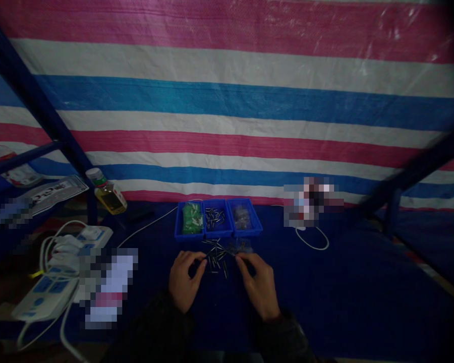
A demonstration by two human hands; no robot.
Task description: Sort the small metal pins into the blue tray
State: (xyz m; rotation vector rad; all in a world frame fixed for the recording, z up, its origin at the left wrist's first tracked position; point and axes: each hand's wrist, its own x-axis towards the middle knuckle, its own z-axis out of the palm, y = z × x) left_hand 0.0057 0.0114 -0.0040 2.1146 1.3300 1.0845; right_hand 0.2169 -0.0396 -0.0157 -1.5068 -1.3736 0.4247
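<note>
- Head view: loose metal pins (pixel 214 262), piled just in front of middle tray (pixel 218 234).
- Left hand (pixel 184 282): front-left of middle tray; fingers at pile edge, cannot tell if clamped.
- Right hand (pixel 260 287): front-right of it; fingers clamped on one pin.
- Bottle (pixel 111 198): well left of it.

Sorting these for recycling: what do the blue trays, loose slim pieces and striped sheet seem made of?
Blue trays: probably plastic, faintly glossy, with thin uniform walls.
Slim pieces: possibly metal, smooth, given bright glints.
Striped sheet: likely plastic weave, semi-glossy, with creased highlights.
</note>
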